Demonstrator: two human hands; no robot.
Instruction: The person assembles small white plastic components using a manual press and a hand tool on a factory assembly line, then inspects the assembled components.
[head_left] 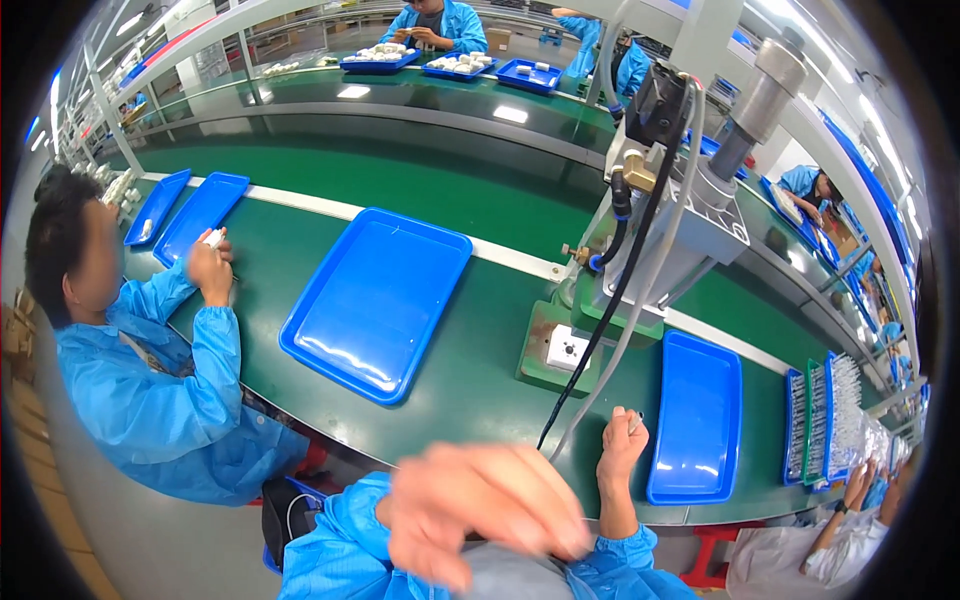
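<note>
My left hand (485,505) is raised close in front of my body, large and slightly blurred. Its fingers are bent loosely and the thumb stands apart, with nothing visible between them. My right hand (622,447) is closed near the table's front edge, left of a blue tray (697,420). A small whitish and dark piece, too small to name, shows at its fingertips. Beyond my hands, a white square part with a dark central hole (568,348) sits on the green fixture (537,350) of a press (660,240).
Black and grey cables hang before the fixture. A large blue tray (380,300) lies left of the press. At my left a co-worker in blue (170,390) handles a small white piece. Racks of clear parts (825,420) stand far right.
</note>
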